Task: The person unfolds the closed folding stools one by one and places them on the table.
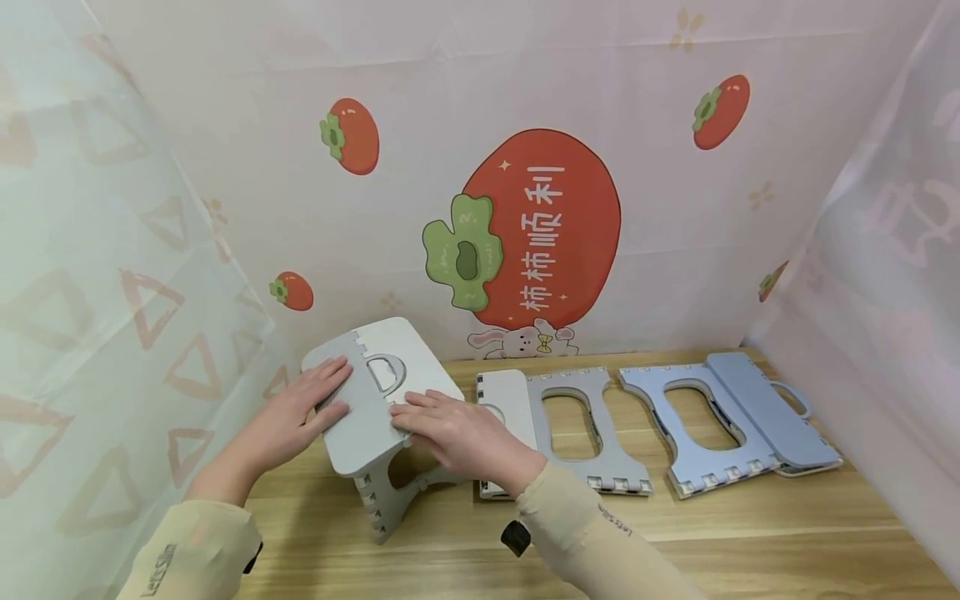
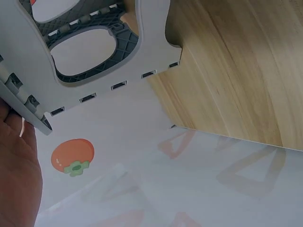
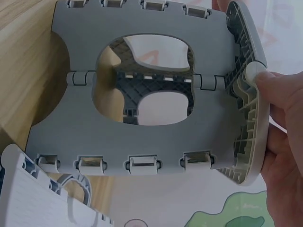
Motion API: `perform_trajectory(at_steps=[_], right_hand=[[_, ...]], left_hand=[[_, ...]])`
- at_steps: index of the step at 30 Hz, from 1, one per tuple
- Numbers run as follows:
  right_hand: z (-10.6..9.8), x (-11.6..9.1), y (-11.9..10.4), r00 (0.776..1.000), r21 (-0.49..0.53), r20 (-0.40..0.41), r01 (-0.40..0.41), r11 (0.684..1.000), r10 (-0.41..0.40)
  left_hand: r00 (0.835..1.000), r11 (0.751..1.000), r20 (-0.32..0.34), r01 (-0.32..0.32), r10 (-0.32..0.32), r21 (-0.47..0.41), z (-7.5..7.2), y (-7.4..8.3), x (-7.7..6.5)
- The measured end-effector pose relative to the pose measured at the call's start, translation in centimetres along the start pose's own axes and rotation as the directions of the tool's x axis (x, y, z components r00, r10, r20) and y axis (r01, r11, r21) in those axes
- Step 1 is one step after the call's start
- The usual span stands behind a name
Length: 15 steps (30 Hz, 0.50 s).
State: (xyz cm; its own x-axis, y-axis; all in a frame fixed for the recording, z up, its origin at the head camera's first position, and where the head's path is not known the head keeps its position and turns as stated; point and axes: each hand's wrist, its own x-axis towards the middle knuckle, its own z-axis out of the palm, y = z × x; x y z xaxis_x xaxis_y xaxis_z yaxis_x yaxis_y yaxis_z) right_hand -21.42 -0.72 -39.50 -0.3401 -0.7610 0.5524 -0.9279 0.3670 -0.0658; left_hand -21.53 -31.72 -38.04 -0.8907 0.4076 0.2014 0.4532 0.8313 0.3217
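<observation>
A folding step stool point(image 1: 427, 358) stands unfolded on the left part of the table, its top half grey, half white, with a curved handle in the middle. My left hand point(image 1: 296, 408) rests on the grey half, fingers spread along the surface. On the white half, near the front edge, lies my right hand point(image 1: 465, 433) with extended fingers. Below the top, the right wrist view shows the grey side panel point(image 3: 137, 146) with its oval cutout and hinges. In the left wrist view, the left hand point(image 2: 19, 161) touches the top's edge; most of its fingers are hidden.
Right of the stool, a grey and white folding stool point(image 1: 630, 446) lies flat on the wooden table point(image 1: 675, 550). Farther right lies a blue folding stool point(image 1: 772, 408) with a curved handle. Patterned cloth walls point(image 1: 660, 100) enclose the table at the back and sides.
</observation>
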Motion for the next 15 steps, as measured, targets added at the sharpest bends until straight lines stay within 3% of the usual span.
perform_trajectory(at_steps=[8,15], right_hand=[[-0.6,-0.1,-0.2,0.99,-0.05,0.078,-0.113,0.992,0.116],[-0.9,0.1,-0.2,0.983,-0.07,0.1,-0.146,0.987,0.153]], left_hand=[[0.999,0.999,-0.043,-0.019,0.02,0.034,0.3,-0.1,-1.2],[0.994,0.994,-0.096,-0.046,0.056,0.101,0.5,-0.2,-2.1]])
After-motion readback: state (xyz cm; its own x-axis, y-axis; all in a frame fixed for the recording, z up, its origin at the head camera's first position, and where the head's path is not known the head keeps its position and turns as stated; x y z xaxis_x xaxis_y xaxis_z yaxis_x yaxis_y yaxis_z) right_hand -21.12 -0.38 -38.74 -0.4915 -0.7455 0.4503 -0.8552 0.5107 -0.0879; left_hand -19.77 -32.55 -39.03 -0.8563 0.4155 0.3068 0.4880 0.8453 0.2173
